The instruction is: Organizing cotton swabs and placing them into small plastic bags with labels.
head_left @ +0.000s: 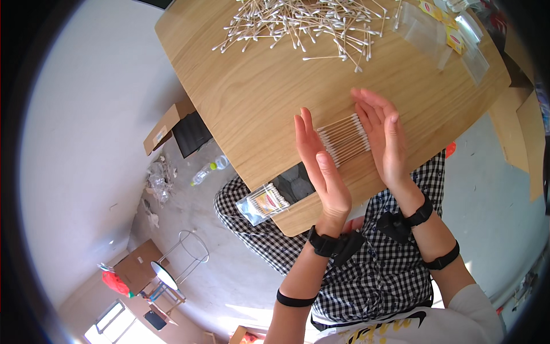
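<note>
A neat row of wooden-stick cotton swabs lies side by side on the wooden table, white tips at both ends. My left hand stands on edge at the left ends of the row, fingers stretched out. At the opposite ends is my right hand, open too, its palm turned toward the swabs. Both palms are very near the tips; I cannot tell whether they touch. A large jumbled pile of loose cotton swabs covers the far part of the table.
A filled swab packet lies at the table's near left corner beside a dark grey object. See-through bags and yellow cards lie at far right. A cardboard box and plastic bottle are on the floor.
</note>
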Action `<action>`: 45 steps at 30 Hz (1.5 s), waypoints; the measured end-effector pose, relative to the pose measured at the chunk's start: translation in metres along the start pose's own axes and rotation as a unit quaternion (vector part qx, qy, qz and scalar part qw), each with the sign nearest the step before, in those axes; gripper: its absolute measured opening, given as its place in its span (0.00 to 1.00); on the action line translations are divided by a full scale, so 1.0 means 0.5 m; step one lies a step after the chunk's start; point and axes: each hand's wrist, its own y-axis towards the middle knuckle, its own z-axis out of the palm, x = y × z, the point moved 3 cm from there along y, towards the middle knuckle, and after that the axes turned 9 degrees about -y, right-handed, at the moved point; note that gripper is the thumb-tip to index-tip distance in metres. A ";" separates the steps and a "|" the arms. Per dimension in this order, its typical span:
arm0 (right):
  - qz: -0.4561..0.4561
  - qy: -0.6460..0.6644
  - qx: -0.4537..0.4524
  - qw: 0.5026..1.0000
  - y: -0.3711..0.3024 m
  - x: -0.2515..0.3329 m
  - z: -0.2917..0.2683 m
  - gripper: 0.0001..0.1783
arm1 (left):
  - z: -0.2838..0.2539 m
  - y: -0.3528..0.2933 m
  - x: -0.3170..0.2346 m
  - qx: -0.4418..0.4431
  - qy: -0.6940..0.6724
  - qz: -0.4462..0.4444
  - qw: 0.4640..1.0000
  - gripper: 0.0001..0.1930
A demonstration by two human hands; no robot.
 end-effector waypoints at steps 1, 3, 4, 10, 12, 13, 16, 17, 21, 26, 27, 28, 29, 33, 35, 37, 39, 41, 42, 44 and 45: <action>0.001 0.000 0.000 1.000 0.002 0.000 -0.007 0.34 | -0.003 -0.002 -0.006 0.036 0.141 0.028 0.989 0.45; -0.028 -0.007 -0.043 0.999 0.006 0.005 -0.033 0.34 | -0.009 -0.008 -0.009 0.071 0.279 0.054 0.956 0.47; -0.026 -0.007 -0.042 0.999 0.007 0.008 -0.042 0.34 | -0.003 -0.015 -0.005 0.158 0.487 0.087 0.855 0.50; -0.052 -0.055 -0.061 0.995 0.005 0.025 -0.070 0.32 | -0.001 -0.025 0.008 0.254 0.679 0.096 0.682 0.58; -0.054 -0.054 -0.062 0.995 0.002 0.016 -0.073 0.31 | -0.005 -0.028 0.005 0.242 0.636 0.084 0.728 0.53; -0.053 -0.057 -0.067 0.995 -0.002 0.011 -0.074 0.30 | -0.013 -0.036 0.002 0.242 0.639 0.084 0.725 0.53; -0.059 -0.063 -0.070 0.994 0.000 0.008 -0.075 0.29 | -0.060 -0.072 -0.040 0.148 0.477 0.192 0.845 0.32; -0.060 -0.061 -0.072 0.994 0.001 0.012 -0.078 0.29 | -0.068 -0.084 -0.049 0.162 0.442 0.187 0.862 0.25; -0.065 -0.070 -0.081 0.992 0.001 0.008 -0.081 0.26 | -0.072 -0.149 -0.064 0.261 0.433 0.165 0.847 0.15; -0.076 -0.115 -0.083 0.987 0.000 0.011 -0.072 0.21 | -0.086 -0.157 -0.054 0.236 0.490 0.161 0.824 0.30; -0.076 -0.118 -0.085 0.986 0.000 0.011 -0.071 0.19 | -0.080 -0.149 -0.051 0.236 0.488 0.161 0.825 0.30; -0.076 -0.122 -0.088 0.986 -0.002 0.011 -0.072 0.17 | -0.065 -0.128 -0.047 0.223 0.540 0.137 0.800 0.37; -0.077 -0.124 -0.088 0.985 -0.002 0.013 -0.070 0.17 | -0.053 -0.108 -0.043 0.209 0.590 0.114 0.771 0.45; -0.077 -0.129 -0.083 0.985 -0.005 0.011 -0.064 0.15 | -0.021 -0.051 -0.010 0.243 0.659 0.092 0.706 0.55; -0.075 -0.127 -0.086 0.985 -0.004 0.012 -0.067 0.14 | -0.008 -0.029 -0.002 0.249 0.666 0.097 0.697 0.55; -0.074 -0.121 -0.087 0.986 -0.006 0.012 -0.067 0.14 | -0.006 -0.023 0.002 0.255 0.675 0.100 0.685 0.56; -0.071 -0.116 -0.087 0.987 -0.007 0.012 -0.062 0.14 | -0.008 -0.025 0.007 0.279 0.690 0.109 0.659 0.58; -0.071 -0.113 -0.089 0.987 -0.007 0.017 -0.064 0.14 | 0.000 -0.036 0.005 0.289 0.686 0.109 0.659 0.58; -0.069 -0.114 -0.091 0.987 -0.007 0.018 -0.065 0.14 | 0.003 -0.042 0.003 0.297 0.683 0.108 0.659 0.58; -0.068 -0.110 -0.093 0.987 -0.007 0.016 -0.064 0.14 | 0.001 -0.047 0.000 0.302 0.689 0.109 0.650 0.59; -0.065 -0.110 -0.092 0.988 -0.008 0.014 -0.064 0.14 | 0.001 -0.048 -0.001 0.305 0.695 0.109 0.642 0.59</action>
